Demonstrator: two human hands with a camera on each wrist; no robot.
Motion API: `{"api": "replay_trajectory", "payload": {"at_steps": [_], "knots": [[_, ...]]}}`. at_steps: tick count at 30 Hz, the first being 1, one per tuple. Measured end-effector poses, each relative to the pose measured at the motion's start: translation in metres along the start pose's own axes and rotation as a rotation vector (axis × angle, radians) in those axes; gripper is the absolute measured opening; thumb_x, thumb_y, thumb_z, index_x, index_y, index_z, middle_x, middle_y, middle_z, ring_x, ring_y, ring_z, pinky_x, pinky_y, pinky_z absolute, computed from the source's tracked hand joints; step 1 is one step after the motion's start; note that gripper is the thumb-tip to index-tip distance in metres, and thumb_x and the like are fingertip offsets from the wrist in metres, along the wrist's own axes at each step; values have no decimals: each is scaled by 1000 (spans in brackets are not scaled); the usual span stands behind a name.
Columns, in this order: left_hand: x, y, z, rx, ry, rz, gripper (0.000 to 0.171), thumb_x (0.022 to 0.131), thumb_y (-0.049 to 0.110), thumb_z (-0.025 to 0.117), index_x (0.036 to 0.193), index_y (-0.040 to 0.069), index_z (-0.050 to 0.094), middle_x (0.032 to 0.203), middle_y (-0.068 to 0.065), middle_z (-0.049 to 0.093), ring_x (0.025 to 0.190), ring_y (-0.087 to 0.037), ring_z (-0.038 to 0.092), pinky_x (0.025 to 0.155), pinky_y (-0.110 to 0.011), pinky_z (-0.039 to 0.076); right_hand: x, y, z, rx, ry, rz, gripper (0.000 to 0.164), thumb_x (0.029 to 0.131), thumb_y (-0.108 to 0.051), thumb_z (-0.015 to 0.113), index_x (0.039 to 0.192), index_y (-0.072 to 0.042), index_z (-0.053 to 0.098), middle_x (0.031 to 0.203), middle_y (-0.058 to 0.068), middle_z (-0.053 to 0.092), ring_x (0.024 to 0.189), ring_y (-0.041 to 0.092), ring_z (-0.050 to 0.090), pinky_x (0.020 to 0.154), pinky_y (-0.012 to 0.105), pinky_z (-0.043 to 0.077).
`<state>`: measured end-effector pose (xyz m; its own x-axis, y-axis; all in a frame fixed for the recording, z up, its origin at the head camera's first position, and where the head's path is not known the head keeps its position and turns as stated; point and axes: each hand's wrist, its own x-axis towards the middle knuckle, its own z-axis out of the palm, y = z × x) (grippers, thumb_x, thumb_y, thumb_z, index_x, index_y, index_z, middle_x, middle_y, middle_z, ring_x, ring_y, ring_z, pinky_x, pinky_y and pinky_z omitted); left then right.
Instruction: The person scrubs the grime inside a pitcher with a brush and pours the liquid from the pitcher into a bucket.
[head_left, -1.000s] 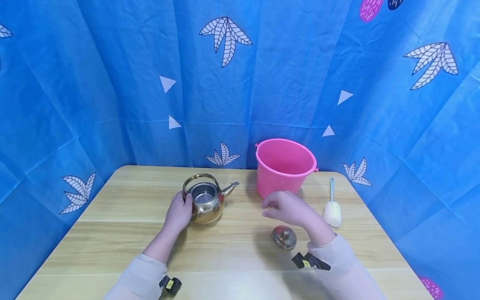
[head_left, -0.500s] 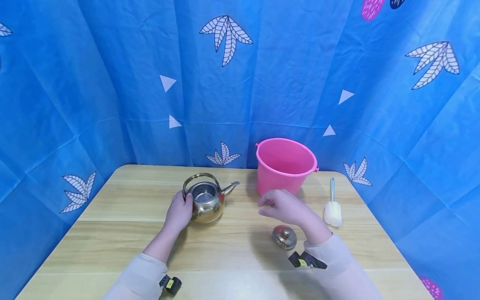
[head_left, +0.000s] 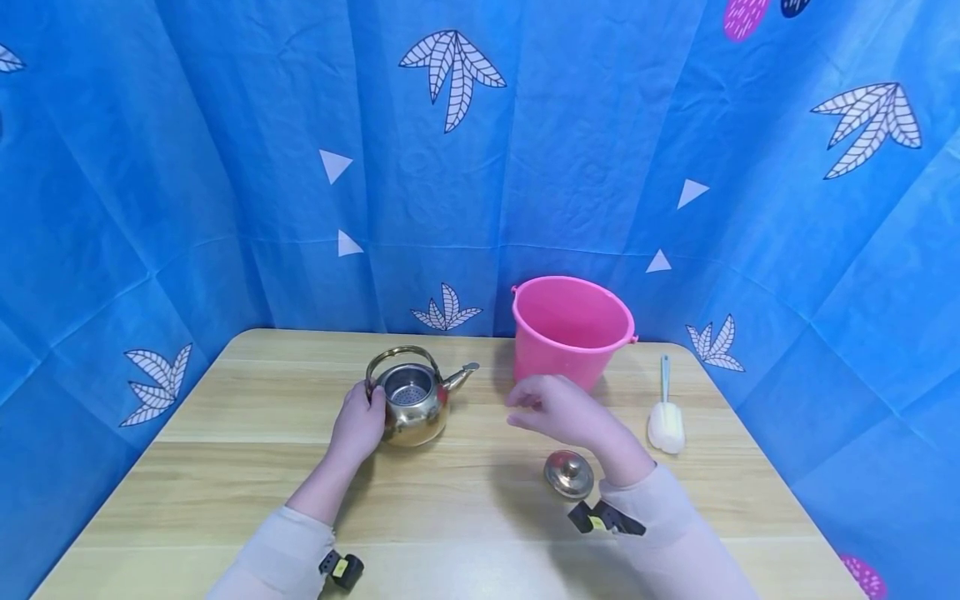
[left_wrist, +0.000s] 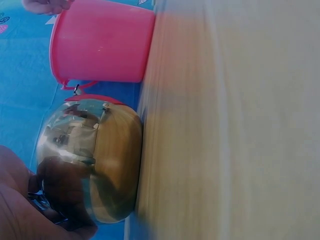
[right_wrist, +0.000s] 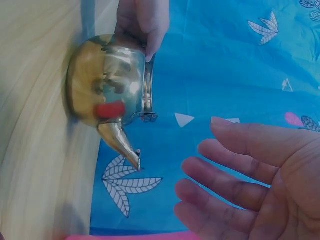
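A shiny brass-coloured teapot (head_left: pixel 414 427) stands lidless on the table, its strainer (head_left: pixel 408 393) showing inside and its spout pointing right. My left hand (head_left: pixel 358 427) grips it at the base of the arched handle; from the left wrist view, the thumb and fingers (left_wrist: pixel 30 217) lie against its side. Over the table to the right, my right hand (head_left: pixel 555 410) hovers with loosely bent fingers and nothing in them, as the right wrist view (right_wrist: pixel 230 185) also shows. Below that hand, the teapot's round knobbed lid (head_left: pixel 568 477) lies on the wood.
A pink bucket (head_left: pixel 562 367) stands at the back of the table, just beyond my right hand. To its right lies a white sponge brush (head_left: pixel 665 429) with a pale blue handle. Blue patterned curtain (head_left: pixel 450 192) hangs around the table's back and sides.
My right hand has drifted a little left, toward the teapot. The left hand, teapot, lid, bucket and brush have stayed in place.
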<state>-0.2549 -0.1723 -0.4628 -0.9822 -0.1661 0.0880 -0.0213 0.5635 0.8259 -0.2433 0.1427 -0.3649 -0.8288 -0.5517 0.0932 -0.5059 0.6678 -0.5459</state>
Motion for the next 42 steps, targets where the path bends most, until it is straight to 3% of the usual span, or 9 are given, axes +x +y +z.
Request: {"api": "replay_trajectory", "payload": {"at_steps": [7,26,42], "knots": [[1,-1,1,5,2,1,48,107,23,33,136,-14,42,137,-37,45,131,-51,44,111,-60,32,1,-2,1,32,6,14,22,87,-18,79,108,-11,74,101,-2,73,97,17,68,87,37,57],[1,-3,1,3,8,12,47,107,23,33,134,-15,43,136,-37,46,131,-51,43,111,-60,32,10,-2,10,70,36,-48,20,91,-18,75,110,-12,73,105,3,74,97,15,68,87,35,58],[1,-3,1,7,11,11,49,107,24,34,137,-15,41,135,-36,46,129,-50,45,111,-60,33,18,-10,18,76,121,-101,20,93,-19,72,112,-12,73,105,-2,73,96,12,67,86,28,56]]}}
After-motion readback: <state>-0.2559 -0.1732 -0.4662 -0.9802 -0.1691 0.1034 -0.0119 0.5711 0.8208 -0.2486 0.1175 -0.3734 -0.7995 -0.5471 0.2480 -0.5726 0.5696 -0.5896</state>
